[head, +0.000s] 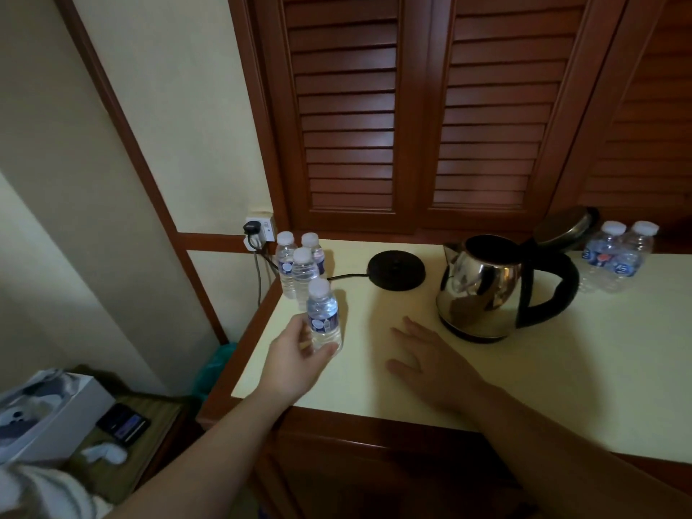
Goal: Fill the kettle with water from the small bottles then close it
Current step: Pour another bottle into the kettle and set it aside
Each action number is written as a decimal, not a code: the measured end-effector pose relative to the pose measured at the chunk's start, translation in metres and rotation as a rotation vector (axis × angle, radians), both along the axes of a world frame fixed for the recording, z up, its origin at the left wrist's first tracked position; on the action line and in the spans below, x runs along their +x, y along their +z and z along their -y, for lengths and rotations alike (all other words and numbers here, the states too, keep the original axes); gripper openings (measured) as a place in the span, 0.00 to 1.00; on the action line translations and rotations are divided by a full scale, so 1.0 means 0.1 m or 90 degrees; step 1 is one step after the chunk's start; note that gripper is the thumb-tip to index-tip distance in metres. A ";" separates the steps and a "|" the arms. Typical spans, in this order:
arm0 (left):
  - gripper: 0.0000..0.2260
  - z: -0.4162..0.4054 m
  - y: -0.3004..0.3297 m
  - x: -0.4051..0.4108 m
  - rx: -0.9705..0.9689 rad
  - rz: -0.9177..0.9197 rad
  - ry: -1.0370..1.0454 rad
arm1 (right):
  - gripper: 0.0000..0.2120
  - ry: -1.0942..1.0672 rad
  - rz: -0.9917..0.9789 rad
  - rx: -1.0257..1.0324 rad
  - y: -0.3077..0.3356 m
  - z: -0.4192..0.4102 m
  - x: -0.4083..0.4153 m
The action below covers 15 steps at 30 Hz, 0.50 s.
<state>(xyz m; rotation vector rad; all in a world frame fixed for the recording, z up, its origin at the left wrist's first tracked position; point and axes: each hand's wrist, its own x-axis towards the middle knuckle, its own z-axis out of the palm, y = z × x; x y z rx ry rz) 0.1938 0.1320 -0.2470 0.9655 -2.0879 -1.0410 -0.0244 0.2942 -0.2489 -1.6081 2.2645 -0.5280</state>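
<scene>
A steel kettle (pixel 483 290) with a black handle stands on the cream counter (pixel 561 368), its lid (pixel 563 225) swung open at the back. My left hand (pixel 296 363) is shut on a small capped water bottle (pixel 322 316), held upright above the counter's left part. Three more capped small bottles (pixel 299 265) stand together behind it at the back left corner. My right hand (pixel 430 359) hovers flat and open over the counter, left of the kettle's base. Two small bottles (pixel 618 256) stand to the right of the kettle.
The kettle's black power base (pixel 396 270) lies between the left bottles and the kettle, its cord running to a wall socket (pixel 258 230). Louvred wooden doors (pixel 412 125) rise behind the counter. A lower side table (pixel 123 436) with a box and a phone stands at the left.
</scene>
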 end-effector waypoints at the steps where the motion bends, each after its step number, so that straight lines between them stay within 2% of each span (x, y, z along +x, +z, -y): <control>1: 0.19 -0.06 -0.01 -0.06 -0.001 -0.001 -0.016 | 0.34 -0.002 0.015 -0.011 0.03 -0.02 -0.02; 5: 0.19 -0.25 -0.05 -0.27 0.005 -0.023 -0.061 | 0.32 -0.009 0.027 -0.076 0.19 -0.07 -0.11; 11: 0.19 -0.41 -0.06 -0.49 0.008 -0.042 -0.097 | 0.26 0.019 0.020 -0.215 0.82 0.07 -0.08; 15: 0.18 -0.46 -0.05 -0.58 0.016 -0.047 -0.118 | 0.17 0.042 -0.007 -0.261 1.13 0.28 0.00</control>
